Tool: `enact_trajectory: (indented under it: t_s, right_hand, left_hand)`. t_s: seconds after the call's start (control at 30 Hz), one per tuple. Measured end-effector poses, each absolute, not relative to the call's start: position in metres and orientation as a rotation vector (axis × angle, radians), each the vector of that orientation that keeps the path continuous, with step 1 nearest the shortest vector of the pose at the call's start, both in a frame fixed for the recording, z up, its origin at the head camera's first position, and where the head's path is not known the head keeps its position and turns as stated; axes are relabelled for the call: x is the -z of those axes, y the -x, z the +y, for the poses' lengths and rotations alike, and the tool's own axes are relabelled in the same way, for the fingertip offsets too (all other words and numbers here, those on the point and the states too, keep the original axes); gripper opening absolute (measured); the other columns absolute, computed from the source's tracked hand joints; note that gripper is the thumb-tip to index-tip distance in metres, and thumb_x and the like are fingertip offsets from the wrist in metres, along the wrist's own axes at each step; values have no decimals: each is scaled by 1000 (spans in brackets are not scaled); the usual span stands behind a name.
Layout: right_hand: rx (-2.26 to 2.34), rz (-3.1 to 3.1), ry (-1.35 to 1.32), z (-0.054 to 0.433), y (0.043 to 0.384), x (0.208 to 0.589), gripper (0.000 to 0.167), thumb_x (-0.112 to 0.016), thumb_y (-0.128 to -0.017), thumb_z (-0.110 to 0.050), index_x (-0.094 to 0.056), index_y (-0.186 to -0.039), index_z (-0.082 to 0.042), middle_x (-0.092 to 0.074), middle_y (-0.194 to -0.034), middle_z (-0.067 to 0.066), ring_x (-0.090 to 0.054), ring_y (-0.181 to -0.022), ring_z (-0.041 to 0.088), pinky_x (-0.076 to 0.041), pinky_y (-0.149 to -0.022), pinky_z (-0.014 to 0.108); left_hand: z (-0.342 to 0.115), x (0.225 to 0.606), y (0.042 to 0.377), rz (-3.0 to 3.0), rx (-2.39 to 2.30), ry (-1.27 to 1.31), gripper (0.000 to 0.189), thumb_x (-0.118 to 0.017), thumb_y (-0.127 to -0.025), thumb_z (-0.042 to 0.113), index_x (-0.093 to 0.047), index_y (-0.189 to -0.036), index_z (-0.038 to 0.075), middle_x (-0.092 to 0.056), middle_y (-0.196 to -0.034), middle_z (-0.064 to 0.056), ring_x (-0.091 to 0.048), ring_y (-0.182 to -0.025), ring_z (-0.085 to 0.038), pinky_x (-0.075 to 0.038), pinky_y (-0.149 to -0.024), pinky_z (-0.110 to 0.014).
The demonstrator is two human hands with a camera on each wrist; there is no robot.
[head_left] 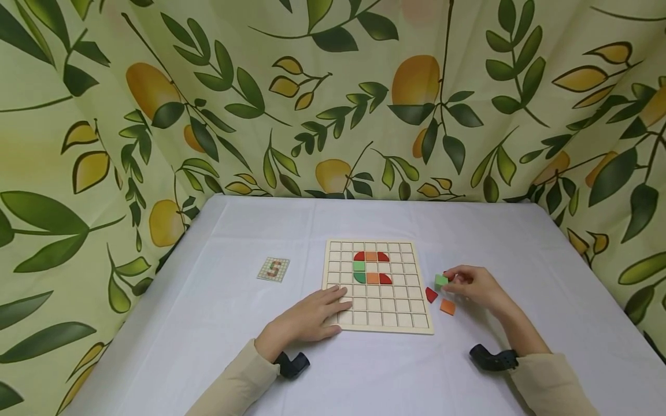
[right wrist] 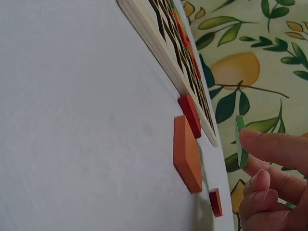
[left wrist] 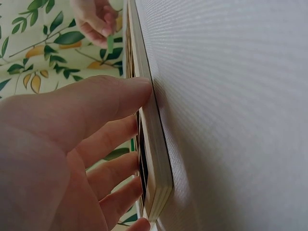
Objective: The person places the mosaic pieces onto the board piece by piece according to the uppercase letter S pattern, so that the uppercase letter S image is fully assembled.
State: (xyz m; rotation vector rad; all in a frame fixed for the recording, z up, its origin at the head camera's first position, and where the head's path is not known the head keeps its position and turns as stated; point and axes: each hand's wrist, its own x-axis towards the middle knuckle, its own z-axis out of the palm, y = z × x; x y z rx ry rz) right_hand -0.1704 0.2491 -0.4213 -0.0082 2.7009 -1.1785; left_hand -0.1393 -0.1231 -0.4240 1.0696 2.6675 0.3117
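Leaf-print curtain (head_left: 333, 115) spans the upper frame; on the white-clothed counter (head_left: 364, 370) lies a gridded board (head_left: 382, 319), centre, apparently steadied by the spread left hand (head_left: 314, 315); right hand (head_left: 476, 284), centre right, pinches a green tile (head_left: 441, 282), an orange tile (head_left: 447, 307) presumably kept within reach.

The wooden board (head_left: 389, 320) with a grid of square cells lies flat, the left hand (head_left: 312, 314) resting on its near left part, and seven pieces (head_left: 372, 256) sit in the cells — red, orange and two greens. To the right of the board, the right hand (head_left: 477, 284) pinches a light green square piece (head_left: 440, 282) in the air — near it lie an orange square piece (head_left: 447, 307) and two red pieces (head_left: 431, 295).
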Motion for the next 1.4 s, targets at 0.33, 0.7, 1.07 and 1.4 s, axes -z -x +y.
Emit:
enact_trajectory:
  t_s: [0.33,0.7,1.07,1.4]
  right_hand:
    - [1222,2679,85,236,167,418,36,-72,-82,-12,-63,-110,9,-49,-74,0,-43,-65,6,-38,-51,18]
    - [1242,2648,113,220,167,419,34,-72,-83,-12,-64,-109,7,-49,-71,-1,-43,-58,5,-37,-47,18]
    - [1259,2636,129,208,165,422,31,-74,-82,-11,-65,-106,6,-50,-69,-1,-46,-60,7,-38,-50,18]
    - [1288,2635,148,198,164,426,32,-76,-80,-13,-66,-105,5,-49,-70,0,-42,-59,6,-36,-47,18]
  left_hand:
    - [-123,425,140,2677,-302,-1077,53,-58,-95,30,-46,-144,16,-36,-157,-8,-31,-148,-27,-30,-122,-43]
    - [-122,425,140,2680,-293,-1063,53,-57,-95,32,-46,-144,17,-35,-158,-6,-30,-149,-26,-29,-123,-42]
    - [-123,426,140,2682,-294,-1088,52,-57,-95,31,-47,-144,16,-36,-157,-8,-31,-148,-26,-30,-122,-42]
    - [-124,426,139,2686,-288,-1109,52,-58,-95,31,-48,-143,15,-37,-157,-9,-32,-148,-27,-31,-121,-42]
